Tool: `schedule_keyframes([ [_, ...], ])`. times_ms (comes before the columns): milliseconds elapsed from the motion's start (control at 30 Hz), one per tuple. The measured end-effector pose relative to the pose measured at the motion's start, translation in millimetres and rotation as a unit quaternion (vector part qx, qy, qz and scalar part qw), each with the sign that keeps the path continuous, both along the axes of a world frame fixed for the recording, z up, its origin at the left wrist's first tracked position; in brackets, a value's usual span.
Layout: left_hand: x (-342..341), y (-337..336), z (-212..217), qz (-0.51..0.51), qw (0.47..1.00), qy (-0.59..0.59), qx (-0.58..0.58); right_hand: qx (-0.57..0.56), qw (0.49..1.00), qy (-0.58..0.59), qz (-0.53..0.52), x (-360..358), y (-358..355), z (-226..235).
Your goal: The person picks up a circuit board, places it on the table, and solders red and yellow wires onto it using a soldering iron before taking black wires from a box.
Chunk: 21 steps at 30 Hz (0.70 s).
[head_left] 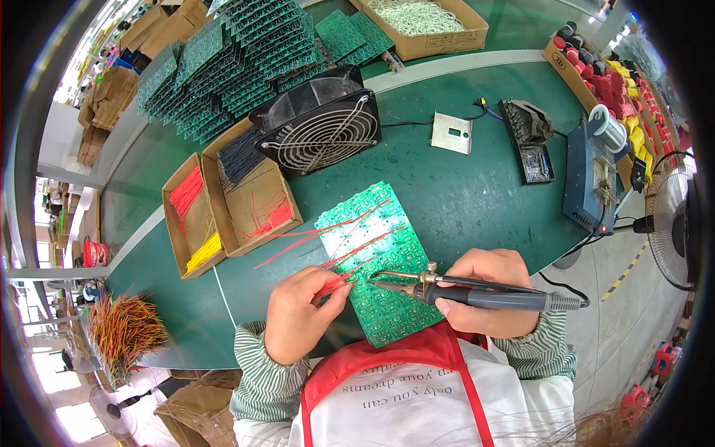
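Fingers of the right hand (488, 290) wrap a grey soldering iron (477, 294), its tip pointing left onto a green circuit board (380, 257) that lies at the near edge of the green table (462, 194). The left hand (302, 313) pinches a red wire (339, 279) between thumb and fingertips at the board's left edge; other red wires stand out from the board toward the left.

Beyond the left hand, two open cardboard boxes sit side by side: the left box (190, 216) is narrow and holds red and yellow wires, the right box (253, 190) holds black and red wires. Behind them a black square fan (320, 123) leans, and past it lie stacks of green boards (231, 63). At the far edge a shallow cardboard box (424, 26) holds white pieces.

To the right of the fan lie a small metal plate (452, 132) and a black holder (530, 138). Near the table's right edge stands a blue soldering station (588, 179) with a solder spool (607, 127), and a long carton (618, 89) of red and yellow parts runs along that edge.
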<state>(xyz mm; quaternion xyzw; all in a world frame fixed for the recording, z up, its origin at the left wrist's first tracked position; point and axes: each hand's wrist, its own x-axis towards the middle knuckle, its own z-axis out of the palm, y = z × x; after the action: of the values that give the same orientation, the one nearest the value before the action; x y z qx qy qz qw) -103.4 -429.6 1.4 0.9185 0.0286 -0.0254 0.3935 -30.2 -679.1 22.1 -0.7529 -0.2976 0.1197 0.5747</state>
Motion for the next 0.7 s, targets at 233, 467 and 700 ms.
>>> schedule_keyframes([
  [233, 1.2, -0.3, -3.8, -0.007, 0.999, -0.016, -0.033, 0.004, 1.0, 0.006, 0.001, -1.2, 5.1, -5.0],
  [467, 3.9, -1.2, -3.9, -0.013, 1.0, 0.002, -0.02, -0.005, 1.0, 0.02, 0.01, 3.6, 8.0, -6.6],
  [700, 4.4, -0.6, -3.2, -0.019, 1.0, 0.0, -0.015, -0.001, 1.0, 0.0, 0.004, 6.9, 6.0, -4.5],
])
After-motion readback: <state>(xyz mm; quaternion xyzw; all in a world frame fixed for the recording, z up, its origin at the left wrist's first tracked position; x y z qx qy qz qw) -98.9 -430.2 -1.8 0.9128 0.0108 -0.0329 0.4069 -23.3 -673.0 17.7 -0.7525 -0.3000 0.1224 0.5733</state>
